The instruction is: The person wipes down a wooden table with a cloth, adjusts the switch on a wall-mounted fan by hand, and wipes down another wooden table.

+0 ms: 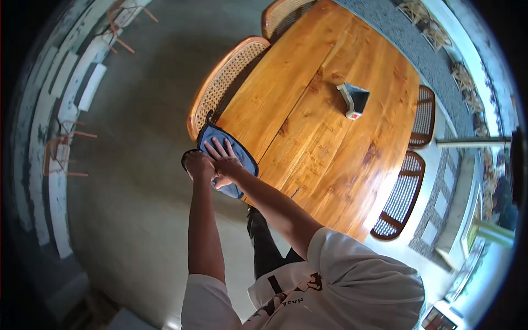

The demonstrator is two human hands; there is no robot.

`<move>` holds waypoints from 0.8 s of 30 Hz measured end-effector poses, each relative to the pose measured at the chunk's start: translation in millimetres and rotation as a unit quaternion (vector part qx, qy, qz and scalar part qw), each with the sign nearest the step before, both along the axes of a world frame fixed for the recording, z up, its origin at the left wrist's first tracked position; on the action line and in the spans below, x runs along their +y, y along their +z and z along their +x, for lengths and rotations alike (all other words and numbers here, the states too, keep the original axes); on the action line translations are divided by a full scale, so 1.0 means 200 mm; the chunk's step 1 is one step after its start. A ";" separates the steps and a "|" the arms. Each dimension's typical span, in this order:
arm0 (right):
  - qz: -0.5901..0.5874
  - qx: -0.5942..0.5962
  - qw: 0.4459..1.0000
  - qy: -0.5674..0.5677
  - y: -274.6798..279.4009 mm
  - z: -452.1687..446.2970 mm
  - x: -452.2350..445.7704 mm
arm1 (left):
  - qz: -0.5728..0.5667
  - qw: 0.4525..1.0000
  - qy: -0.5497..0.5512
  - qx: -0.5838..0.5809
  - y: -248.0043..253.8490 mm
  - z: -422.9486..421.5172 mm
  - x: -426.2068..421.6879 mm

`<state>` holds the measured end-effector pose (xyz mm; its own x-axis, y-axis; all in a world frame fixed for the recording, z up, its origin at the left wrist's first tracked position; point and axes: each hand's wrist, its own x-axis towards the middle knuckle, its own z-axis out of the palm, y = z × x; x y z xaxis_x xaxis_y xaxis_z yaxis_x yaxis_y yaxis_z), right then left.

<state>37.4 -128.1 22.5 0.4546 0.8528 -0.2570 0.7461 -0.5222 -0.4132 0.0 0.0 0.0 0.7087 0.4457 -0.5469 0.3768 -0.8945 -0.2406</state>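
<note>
A blue fabric piece with black edging [242, 155] lies over the near left corner of the wooden table, a small black loop at its far end. My left hand [198, 165] is closed at its left side, where part of the black edging curves out beyond the knuckles. My right hand [224, 160] rests flat on top of the fabric with fingers spread, its wrist side touching or overlapping my left hand. The palm side of my left hand is hidden.
The wooden table [308, 137] carries a small dark holder with a light frame [355, 100]. Cane-backed chairs stand along both sides, one [228, 77] close beyond the fabric and another [400, 195] on the right. Concrete floor [132, 165] stretches to the left.
</note>
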 end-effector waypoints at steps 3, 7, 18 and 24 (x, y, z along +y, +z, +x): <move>0.052 -0.039 0.998 -0.012 0.00 0.13 0.11 | 0.025 0.998 -0.024 -0.060 0.03 0.11 0.13; 0.118 -0.067 0.990 -0.041 -0.07 -0.02 -0.05 | -0.001 0.993 -0.061 -0.096 -0.01 -0.08 0.03; 0.176 -0.077 0.912 -0.362 -0.09 -0.58 -1.00 | -0.137 0.925 -0.175 -0.309 0.03 -0.38 -0.83; 0.074 -0.078 0.779 -0.618 -0.03 -0.89 -1.66 | -0.262 0.857 -0.342 -0.281 0.10 -0.34 -1.55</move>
<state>-141.5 -460.3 17.0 0.9678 -0.2451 -0.0574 -0.2411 -0.8366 -0.4920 -68.8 -310.6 20.3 0.9237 -0.3819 -0.0307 -0.3544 -0.8821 0.3102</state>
